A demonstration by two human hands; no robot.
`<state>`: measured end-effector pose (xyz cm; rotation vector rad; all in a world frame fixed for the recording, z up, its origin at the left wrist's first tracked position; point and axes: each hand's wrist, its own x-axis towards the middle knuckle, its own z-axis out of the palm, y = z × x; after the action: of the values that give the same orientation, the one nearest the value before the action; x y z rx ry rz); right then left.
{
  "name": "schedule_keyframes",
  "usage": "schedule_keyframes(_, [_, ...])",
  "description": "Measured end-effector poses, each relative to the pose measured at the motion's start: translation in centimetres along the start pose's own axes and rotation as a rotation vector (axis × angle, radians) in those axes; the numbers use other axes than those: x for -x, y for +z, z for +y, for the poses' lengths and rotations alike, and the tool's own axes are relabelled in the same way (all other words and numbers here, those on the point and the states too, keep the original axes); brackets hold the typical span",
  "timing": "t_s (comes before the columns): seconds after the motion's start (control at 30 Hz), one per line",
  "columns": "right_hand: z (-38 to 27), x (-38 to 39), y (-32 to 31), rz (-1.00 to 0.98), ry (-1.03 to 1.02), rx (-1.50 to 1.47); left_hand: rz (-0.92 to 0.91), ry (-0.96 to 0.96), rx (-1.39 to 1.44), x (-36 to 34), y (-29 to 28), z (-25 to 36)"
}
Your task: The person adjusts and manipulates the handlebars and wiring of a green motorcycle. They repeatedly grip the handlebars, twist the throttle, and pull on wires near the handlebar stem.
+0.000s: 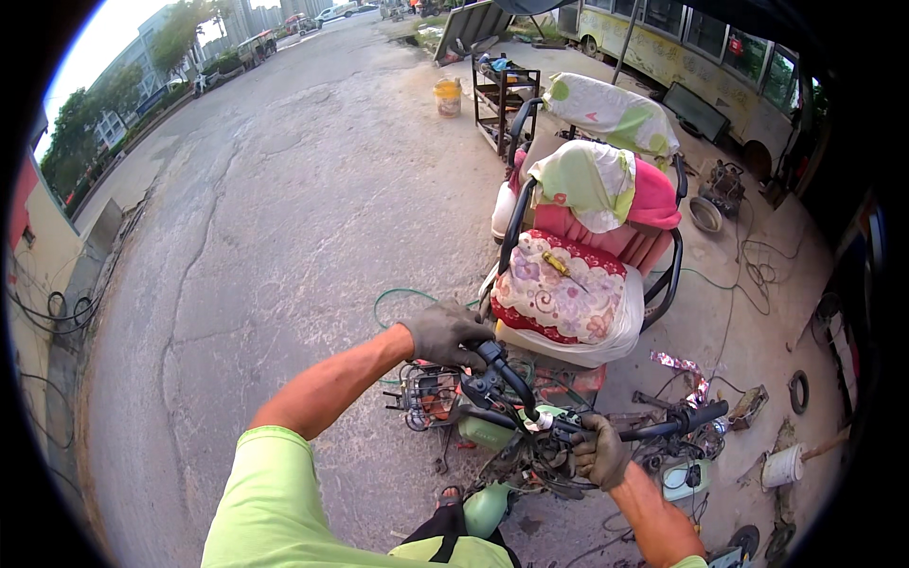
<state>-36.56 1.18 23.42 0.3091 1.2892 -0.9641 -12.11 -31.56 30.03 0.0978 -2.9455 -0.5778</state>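
My left hand (443,333), in a grey work glove, is wrapped round the left end of a black handlebar (519,386) on a partly stripped scooter or tricycle front. My right hand (599,454), gloved too, has its fingers curled in just behind the bar's middle, among dark cables. What lies inside those fingers is hidden. A black grip (699,418) forms the bar's right end. Beyond the bar, a seat with a floral cushion (559,289) carries a yellow-handled screwdriver (559,265). A pale green body panel (486,511) shows close to my legs.
Ahead stands a dark tool rack (502,99) beside a yellow bucket (447,97). To the right are a metal basin (705,215), a white bucket (782,468), a small tyre (798,391) and loose cables. A green hose (402,293) crosses the concrete. An old bus (701,62) is parked behind.
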Motion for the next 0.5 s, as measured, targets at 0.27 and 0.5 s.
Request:
schedule_keyframes(0.27, [1.8, -0.6, 1.9, 0.063, -0.067, -0.332, -0.054, -0.052, 0.001, -1.1, 0.6, -0.6])
schedule_keyframes(0.5, [1.2, -0.4, 1.2, -0.022, -0.054, -0.301, -0.1, -0.121, -0.027, -1.2, 1.0, -0.7])
